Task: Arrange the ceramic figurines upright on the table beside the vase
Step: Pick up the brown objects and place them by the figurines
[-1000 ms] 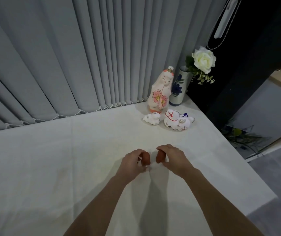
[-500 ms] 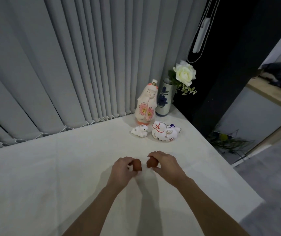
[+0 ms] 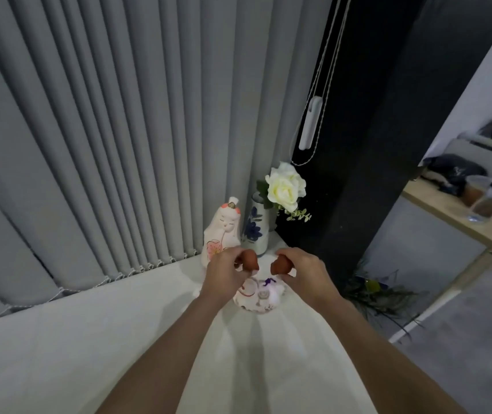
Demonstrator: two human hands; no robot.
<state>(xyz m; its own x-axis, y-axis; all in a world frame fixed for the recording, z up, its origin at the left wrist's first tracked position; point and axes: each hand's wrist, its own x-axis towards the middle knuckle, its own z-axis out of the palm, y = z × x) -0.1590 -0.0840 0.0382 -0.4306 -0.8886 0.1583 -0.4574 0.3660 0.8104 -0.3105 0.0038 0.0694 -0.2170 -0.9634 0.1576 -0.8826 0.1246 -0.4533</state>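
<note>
My left hand (image 3: 226, 271) grips a small brown figurine (image 3: 250, 259), and my right hand (image 3: 304, 270) grips a second brown figurine (image 3: 281, 265). Both are held in the air above a white painted figurine (image 3: 258, 297) that rests on the white table (image 3: 59, 354). Behind my left hand a tall white doll figurine (image 3: 223, 227) stands upright next to the blue-and-white vase (image 3: 256, 231), which holds a white rose (image 3: 285, 186). The small white animal figurine is hidden behind my left hand.
Grey vertical blinds (image 3: 119, 130) hang close behind the table. A blind cord with a white pull (image 3: 311, 124) hangs by a black pillar. The table's right edge drops to the floor, where a plant (image 3: 379, 294) lies. A wooden shelf (image 3: 459, 216) stands at right.
Both hands have lifted the brown figurines off the table and carried them forward, from the table's middle to above the white painted figurine near the vase. The view has tilted upward.
</note>
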